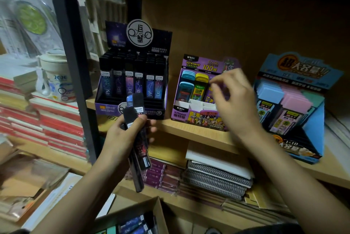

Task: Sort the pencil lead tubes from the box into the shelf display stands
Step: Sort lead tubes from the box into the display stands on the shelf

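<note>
Grips fanned tubes [138, 146] in left hand [121, 139], just before dark stand [113, 108]. Holds right hand [234, 105] at purple stand [181, 118]; fingers [219, 90] curled, blurred, so cannot tell whether pinching anything. More down in box [132, 208]. Risk: dropping loosely fanned tubes from one-handed grip; mis-slotting in dim light.

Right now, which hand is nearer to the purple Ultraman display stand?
Right. The right hand is at the right side of the purple stand; the left hand, holding dark lead tubes, is lower left, before the dark constellation stand.
</note>
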### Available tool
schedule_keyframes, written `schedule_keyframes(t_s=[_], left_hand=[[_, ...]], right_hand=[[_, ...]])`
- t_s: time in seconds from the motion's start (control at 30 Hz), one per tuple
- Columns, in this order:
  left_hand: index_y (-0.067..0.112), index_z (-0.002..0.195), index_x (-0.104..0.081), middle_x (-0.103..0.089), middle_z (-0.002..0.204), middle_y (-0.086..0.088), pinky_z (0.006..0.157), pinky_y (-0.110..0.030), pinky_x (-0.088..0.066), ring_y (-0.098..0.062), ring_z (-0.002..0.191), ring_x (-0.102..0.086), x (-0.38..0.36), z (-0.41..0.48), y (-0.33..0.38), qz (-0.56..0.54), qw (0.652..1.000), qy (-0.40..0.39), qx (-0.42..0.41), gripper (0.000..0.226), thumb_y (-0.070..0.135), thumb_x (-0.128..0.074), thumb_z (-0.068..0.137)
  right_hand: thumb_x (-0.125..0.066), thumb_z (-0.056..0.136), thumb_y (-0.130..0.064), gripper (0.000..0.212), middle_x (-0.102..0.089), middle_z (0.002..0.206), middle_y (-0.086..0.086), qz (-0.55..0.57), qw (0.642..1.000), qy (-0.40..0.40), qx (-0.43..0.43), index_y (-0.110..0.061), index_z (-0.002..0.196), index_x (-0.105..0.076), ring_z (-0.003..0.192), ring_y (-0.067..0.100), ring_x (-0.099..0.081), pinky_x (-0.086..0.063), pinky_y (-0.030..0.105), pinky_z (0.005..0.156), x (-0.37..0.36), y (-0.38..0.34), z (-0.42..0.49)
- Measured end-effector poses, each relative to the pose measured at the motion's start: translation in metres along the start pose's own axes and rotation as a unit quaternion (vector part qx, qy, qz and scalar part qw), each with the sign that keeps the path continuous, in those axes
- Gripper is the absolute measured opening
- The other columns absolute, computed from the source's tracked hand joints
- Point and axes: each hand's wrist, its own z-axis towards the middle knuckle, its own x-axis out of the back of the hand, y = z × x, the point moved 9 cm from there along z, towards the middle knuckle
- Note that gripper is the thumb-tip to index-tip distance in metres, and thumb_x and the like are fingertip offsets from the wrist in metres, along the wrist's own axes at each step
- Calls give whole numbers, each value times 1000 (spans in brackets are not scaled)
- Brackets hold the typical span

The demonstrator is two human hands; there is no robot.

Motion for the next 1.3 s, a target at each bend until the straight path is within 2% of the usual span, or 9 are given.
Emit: schedule_keyframes(t_s=[0.1,0.2,0.37,0.53,0.67,0.83,0.97,1.1,1.3], left_hand=[[10,105,-59,-73,88,-10,55,-25,-55,-17,74,-70,0,-1,2,15,1000,-10,-2,25,22,-61,83],[13,102,-60,-74,80,-4,53,-24,-55,-14,68,-71,0,-2,3,41,999,-16,-1,19,20,-61,84],[18,102,-63,-74,84,-5,55,-25,-56,-16,72,-71,5,-6,12,76,997,-23,-11,30,31,-65,75],[19,108,-63,-74,90,-7,60,-28,-57,-19,78,-72,23,-10,32,96,995,9,-40,30,32,-63,82],[17,104,-62,-74,77,1,52,-24,-55,-11,65,-70,47,-6,53,95,992,68,-57,20,29,-59,88],[10,92,-57,-69,64,-5,48,-23,-53,-13,57,-67,77,-2,81,41,990,112,-78,6,16,-55,91],[12,90,-56,-68,60,-2,49,-21,-51,-11,53,-63,93,-4,98,32,989,117,-90,6,17,-54,93],[14,90,-57,-69,62,-1,49,-21,-52,-11,55,-63,107,-8,108,28,987,127,-98,6,17,-54,93],[16,97,-59,-71,67,-3,53,-23,-54,-13,60,-66,123,-13,106,24,984,153,-87,7,20,-57,92]], right_hand=[[-60,88,-11,6,-59,89,-2,157,975,-139,-70,-13,91,-65,71,-2,-49,-36,6,67,-53,-34,-17],[-64,87,-24,11,-62,85,3,276,908,-247,-197,-17,94,-59,62,8,-60,-40,16,59,-101,-48,-43],[-64,88,-18,10,-55,73,1,387,837,-264,-283,-16,87,-55,50,8,-52,-38,13,41,-125,-61,-51],[-66,86,-13,6,-60,70,6,456,781,-270,-330,-9,87,-61,44,7,-52,-48,21,48,-138,-75,-36],[-61,90,-17,10,-64,85,11,445,801,-228,-330,-13,82,-58,64,13,-56,-49,23,51,-144,-80,-9],[-57,92,-9,4,-63,83,5,533,779,-121,-307,-10,88,-56,68,9,-61,-49,16,51,-141,-76,38],[-59,90,-7,6,-61,85,3,451,860,-31,-236,-12,88,-55,75,14,-61,-53,18,57,-141,-70,59],[-63,88,-15,10,-60,84,-5,329,932,-50,-145,-21,86,-56,83,18,-63,-54,34,75,-158,-79,58],[-63,89,-17,19,-61,87,-7,317,936,-68,-139,-32,82,-53,85,18,-64,-56,35,76,-173,-77,48]])
